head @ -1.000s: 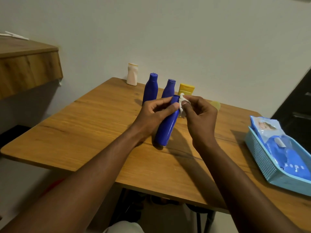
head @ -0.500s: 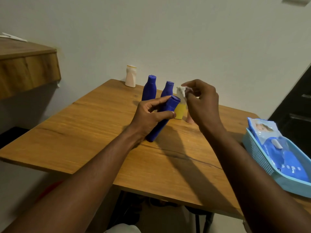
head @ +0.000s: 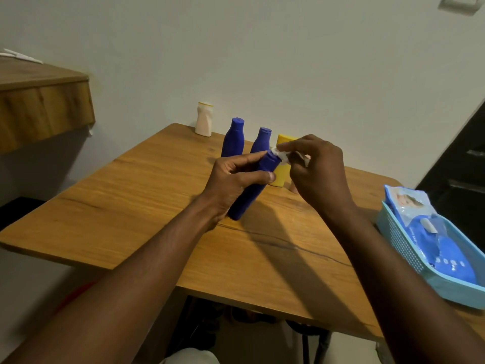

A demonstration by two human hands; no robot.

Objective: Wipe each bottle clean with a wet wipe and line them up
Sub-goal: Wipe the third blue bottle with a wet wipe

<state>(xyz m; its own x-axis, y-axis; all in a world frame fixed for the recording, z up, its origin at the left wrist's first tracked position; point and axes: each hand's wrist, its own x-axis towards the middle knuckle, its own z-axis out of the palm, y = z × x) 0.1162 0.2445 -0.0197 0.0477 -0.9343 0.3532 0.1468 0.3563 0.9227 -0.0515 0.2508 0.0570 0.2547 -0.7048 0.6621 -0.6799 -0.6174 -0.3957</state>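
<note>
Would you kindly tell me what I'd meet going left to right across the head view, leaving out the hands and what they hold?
Shelf → white bottle → first blue bottle → second blue bottle → yellow bottle → basket holding the wipes pack.

Left hand (head: 236, 181) curled in a grip, right hand (head: 319, 174) just beside it, pinching

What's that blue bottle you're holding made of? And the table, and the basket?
The held blue bottle looks like matte plastic: even colour, dull sheen, moulded cap. The table looks like wood or wood-look laminate: grain lines, soft shine. The basket seems plastic too: a moulded grid of small holes.
</note>
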